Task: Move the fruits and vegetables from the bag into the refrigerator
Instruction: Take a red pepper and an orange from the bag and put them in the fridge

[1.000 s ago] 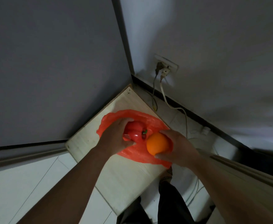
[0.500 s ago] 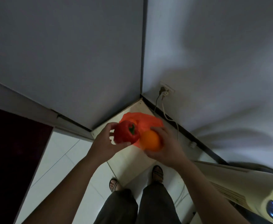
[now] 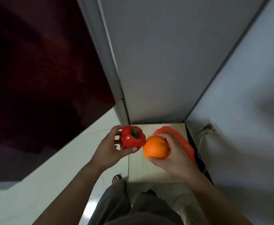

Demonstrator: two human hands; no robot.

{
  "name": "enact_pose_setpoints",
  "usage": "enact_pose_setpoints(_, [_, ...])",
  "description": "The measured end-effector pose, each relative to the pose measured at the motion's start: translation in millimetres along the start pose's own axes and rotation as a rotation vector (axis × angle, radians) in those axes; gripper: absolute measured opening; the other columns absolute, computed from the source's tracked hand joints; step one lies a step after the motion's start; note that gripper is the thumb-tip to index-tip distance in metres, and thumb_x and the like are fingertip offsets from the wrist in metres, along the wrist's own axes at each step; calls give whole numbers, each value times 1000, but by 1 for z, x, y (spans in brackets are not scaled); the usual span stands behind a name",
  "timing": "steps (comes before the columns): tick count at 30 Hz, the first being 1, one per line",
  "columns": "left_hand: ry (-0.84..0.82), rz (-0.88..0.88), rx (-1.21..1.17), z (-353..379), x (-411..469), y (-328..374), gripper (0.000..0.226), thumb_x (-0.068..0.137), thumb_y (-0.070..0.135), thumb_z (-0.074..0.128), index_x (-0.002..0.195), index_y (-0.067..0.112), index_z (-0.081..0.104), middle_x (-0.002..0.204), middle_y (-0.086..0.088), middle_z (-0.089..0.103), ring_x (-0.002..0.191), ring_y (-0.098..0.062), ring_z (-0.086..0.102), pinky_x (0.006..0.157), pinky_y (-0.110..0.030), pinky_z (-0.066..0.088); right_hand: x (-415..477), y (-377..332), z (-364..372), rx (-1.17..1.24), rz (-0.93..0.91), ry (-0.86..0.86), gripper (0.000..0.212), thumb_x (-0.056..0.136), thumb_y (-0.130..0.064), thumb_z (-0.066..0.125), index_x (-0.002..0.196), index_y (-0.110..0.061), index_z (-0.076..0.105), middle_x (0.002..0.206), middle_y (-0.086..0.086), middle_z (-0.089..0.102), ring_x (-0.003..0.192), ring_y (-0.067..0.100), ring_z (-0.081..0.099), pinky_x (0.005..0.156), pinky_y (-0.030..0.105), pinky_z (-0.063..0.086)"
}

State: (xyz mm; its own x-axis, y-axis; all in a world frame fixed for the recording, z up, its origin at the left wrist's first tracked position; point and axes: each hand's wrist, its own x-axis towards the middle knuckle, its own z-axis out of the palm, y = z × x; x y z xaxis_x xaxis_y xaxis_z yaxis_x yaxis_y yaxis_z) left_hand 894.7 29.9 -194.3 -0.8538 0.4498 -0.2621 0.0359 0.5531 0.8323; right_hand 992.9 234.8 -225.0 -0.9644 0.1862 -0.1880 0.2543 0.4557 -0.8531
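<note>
My left hand (image 3: 108, 150) grips a red bell pepper (image 3: 130, 139) with a green stem, held up in the air. Beside it, my right hand (image 3: 175, 156) holds an orange (image 3: 155, 147). The two fruits almost touch. Below and behind the right hand lies the orange-red plastic bag (image 3: 181, 137), crumpled on a pale wooden board (image 3: 142, 169) in the corner. The tall grey cabinet side (image 3: 157, 62) that rises ahead may be the refrigerator; I cannot tell.
A dark red panel (image 3: 35, 70) fills the left. White floor tiles (image 3: 43, 184) run below it. A wall socket with a plug and cable (image 3: 207, 129) sits on the right wall. My legs and sandalled feet (image 3: 116, 178) stand at the board's near edge.
Both hands lifted the pepper and the orange out of the bag and upward. My view swung left, which brought the dark red panel into sight.
</note>
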Motion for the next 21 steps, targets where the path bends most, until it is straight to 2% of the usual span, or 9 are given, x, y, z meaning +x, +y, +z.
enact_pose_setpoints(3, [202,-80,-8,-1,-35,-12,71,62,42,79,123,37,41,121,16,47,98,-1,51,71,-9,43,10,-8,9,-50,-105,-128,76,62,-38,82,126,-37,41,128,-17,40,112,3,44,81,11,37])
enact_pose_setpoints(7, [388,-191,32,-11,-83,-27,76,65,40,80,129,31,40,121,16,44,106,-5,46,72,-8,39,12,-28,37,-46,-171,-319,79,66,-36,81,130,-39,37,131,-17,36,115,6,43,88,24,43])
enact_pose_setpoints(11, [517,-318,-19,-18,-127,-40,76,68,38,79,132,31,38,124,13,45,107,-10,48,74,-12,43,8,-48,64,-73,-212,-492,92,65,-38,82,138,-41,25,136,-18,36,117,7,41,90,26,41])
enact_pose_setpoints(14, [578,-376,-104,-16,-150,-47,78,70,35,78,135,32,35,124,11,44,108,-14,50,79,-20,48,5,-58,76,-120,-247,-550,85,64,-40,82,132,-42,30,136,-17,36,116,10,43,88,26,43])
enact_pose_setpoints(18, [611,-358,-171,-10,-167,-54,70,69,35,79,126,40,40,122,12,48,107,-14,53,72,-17,50,-4,-62,78,-142,-296,-557,74,65,-37,82,124,-41,37,122,-24,36,107,5,43,77,13,39])
enact_pose_setpoints(21, [599,-359,-154,-11,-176,-62,71,68,36,79,127,37,40,123,13,48,108,-12,52,73,-16,50,-11,-61,83,-150,-319,-573,71,65,-38,82,121,-42,38,119,-29,34,104,0,43,74,7,36])
